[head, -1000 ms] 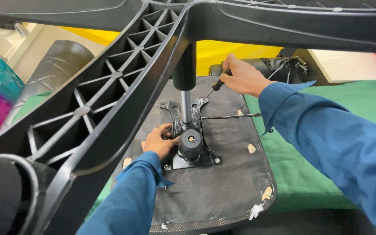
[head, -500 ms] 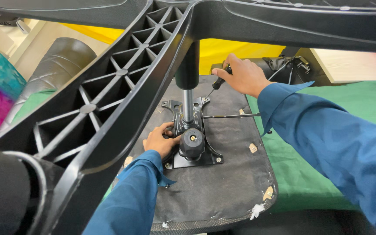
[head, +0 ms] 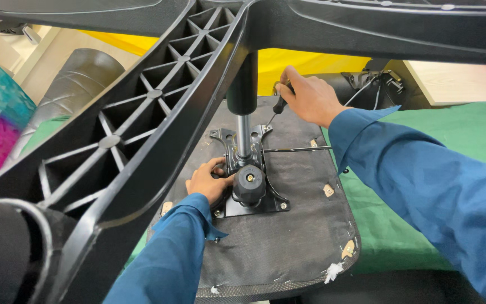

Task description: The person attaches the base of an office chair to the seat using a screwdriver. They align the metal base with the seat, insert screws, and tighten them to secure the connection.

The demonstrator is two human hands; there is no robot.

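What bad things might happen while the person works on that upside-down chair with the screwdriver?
The screwdriver in the right hand might slip off the metal seat plate toward the left hand, which rests right beside it. The chair's star base hangs overhead on its column, so it could perhaps tip onto the arms. A slip could also tear the black underside fabric.

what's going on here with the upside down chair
A person in blue sleeves works on an office chair turned upside down. The right hand holds a screwdriver with its tip at the metal mechanism plate on the seat underside. The left hand rests against that plate beside the black knob. The gas column rises from the plate to the star base, which fills the near view. The seat lies on a green cloth.
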